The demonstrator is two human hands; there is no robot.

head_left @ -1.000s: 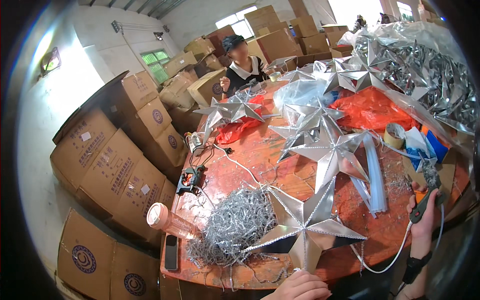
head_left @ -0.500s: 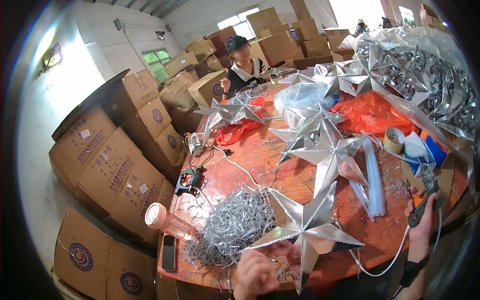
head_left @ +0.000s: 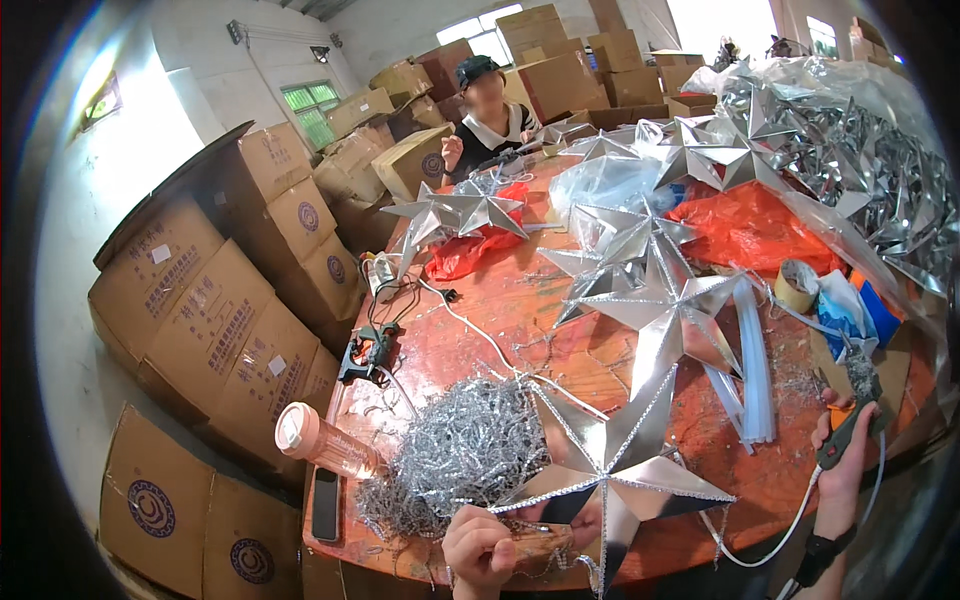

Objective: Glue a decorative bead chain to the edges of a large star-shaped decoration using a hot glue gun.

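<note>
Close in front of me a large silver foil star (head_left: 640, 430) stands out over the table's near edge, with silver bead-like trim along its ridges. At its lower left, my left hand (head_left: 480, 548) is closed with curled fingers; whatever they pinch is too small to make out. A loose strand of trim hangs by the star's bottom point. Off to the right, my right hand (head_left: 848, 455) grips a dark green glue gun (head_left: 845, 430) with a white cord, its nozzle end pointing up and away from the star. Left of the star lies a tangled heap of silver trim (head_left: 465, 440).
More silver stars (head_left: 670, 300) and clear glue sticks (head_left: 757, 370) lie behind. A pink bottle (head_left: 335, 445), a phone (head_left: 326, 505) and another glue gun (head_left: 368, 352) line the left edge. A tape roll (head_left: 796, 285) sits right. Across the table is another person (head_left: 490, 130).
My left hand has shifted slightly left and come into sharper view with its fingers curled. The right hand still holds the glue gun, and the star has barely moved.
</note>
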